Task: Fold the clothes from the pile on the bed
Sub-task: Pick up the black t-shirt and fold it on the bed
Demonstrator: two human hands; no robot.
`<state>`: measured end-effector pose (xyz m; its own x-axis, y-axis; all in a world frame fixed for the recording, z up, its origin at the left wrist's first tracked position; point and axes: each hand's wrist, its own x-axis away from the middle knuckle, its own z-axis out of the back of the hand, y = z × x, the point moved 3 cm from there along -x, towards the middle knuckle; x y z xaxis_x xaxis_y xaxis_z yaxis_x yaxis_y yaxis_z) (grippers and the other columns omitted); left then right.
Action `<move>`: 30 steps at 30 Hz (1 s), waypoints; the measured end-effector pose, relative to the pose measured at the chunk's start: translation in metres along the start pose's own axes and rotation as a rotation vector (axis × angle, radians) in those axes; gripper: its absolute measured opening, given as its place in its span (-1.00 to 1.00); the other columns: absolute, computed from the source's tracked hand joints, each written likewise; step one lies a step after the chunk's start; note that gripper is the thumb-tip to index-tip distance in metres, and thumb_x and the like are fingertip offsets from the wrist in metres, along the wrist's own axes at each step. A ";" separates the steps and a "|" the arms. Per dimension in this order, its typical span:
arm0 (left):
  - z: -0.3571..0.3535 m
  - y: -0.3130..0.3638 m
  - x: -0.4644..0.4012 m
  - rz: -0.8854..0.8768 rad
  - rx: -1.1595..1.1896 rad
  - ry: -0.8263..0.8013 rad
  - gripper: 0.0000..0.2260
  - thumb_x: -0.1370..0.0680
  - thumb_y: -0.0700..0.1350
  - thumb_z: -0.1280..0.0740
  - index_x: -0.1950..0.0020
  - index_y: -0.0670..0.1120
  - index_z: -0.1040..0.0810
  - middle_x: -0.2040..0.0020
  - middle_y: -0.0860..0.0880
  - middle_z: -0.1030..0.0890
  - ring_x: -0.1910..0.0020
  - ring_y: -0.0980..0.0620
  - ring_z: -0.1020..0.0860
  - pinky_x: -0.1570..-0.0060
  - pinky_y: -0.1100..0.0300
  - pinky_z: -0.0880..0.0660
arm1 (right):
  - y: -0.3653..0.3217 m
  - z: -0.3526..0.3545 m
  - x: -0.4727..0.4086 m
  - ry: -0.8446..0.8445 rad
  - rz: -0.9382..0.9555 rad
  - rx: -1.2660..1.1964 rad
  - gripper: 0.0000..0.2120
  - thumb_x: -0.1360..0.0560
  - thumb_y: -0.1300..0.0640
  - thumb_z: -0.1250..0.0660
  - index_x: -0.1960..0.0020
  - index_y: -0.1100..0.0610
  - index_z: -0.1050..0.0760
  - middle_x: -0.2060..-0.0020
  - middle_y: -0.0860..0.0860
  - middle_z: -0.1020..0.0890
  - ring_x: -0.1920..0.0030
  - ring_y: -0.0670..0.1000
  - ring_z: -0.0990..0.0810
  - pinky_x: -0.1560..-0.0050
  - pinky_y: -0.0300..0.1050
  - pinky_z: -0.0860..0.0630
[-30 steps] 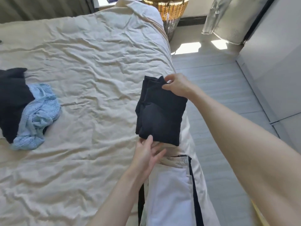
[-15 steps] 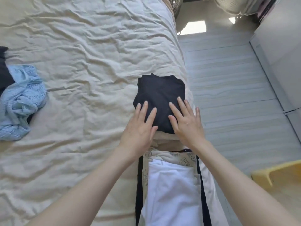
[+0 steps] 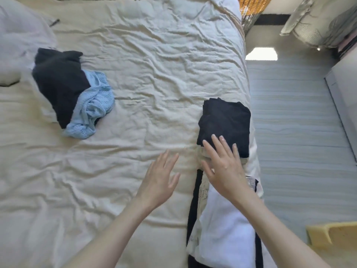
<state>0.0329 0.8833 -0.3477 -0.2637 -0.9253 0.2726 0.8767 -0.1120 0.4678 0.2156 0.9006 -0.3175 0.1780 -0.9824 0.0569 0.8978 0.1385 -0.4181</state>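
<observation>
Left of the folded black garment point(image 3: 225, 125) on the bed point(image 3: 154, 78), an unfolded pile point(image 3: 73, 93) waits: a dark piece with a light blue knit point(image 3: 92, 111) spilling off its near side. Both hands are flat-fingered and hold nothing. The right hand point(image 3: 222, 167) lies with its fingertips point(image 3: 214, 137) on the near edge of the black garment, close to the bed's right edge. The left hand point(image 3: 159, 178) hovers over bare sheet just left of that garment, fingers spread, on the side facing the pile. The pile lies well apart, up and to the left, its long axis slanting from far-left to near-right. Judged from this, the left hand is the nearer one to fetch the next piece. Nearer than the black garment, more folded clothes, topped by a white one point(image 3: 224, 233), are stacked.
</observation>
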 end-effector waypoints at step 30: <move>0.105 -0.524 0.100 0.521 -0.099 -0.338 -0.07 -0.40 0.27 -0.36 -0.48 0.27 0.29 -0.49 0.02 0.43 -0.47 -0.09 0.40 -0.34 -0.38 0.15 | -0.397 -0.256 -0.199 -0.206 0.133 0.285 -0.60 -0.58 0.05 -0.14 -0.40 0.11 -0.31 -0.34 0.05 -0.40 -0.38 0.09 -0.29 -0.33 -0.04 -0.19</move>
<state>-0.4946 0.8877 -0.4773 0.1098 -0.7039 0.7017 0.9533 0.2745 0.1262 -0.2793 1.0087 -0.3951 0.3515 -0.9118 0.2122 0.9325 0.3208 -0.1662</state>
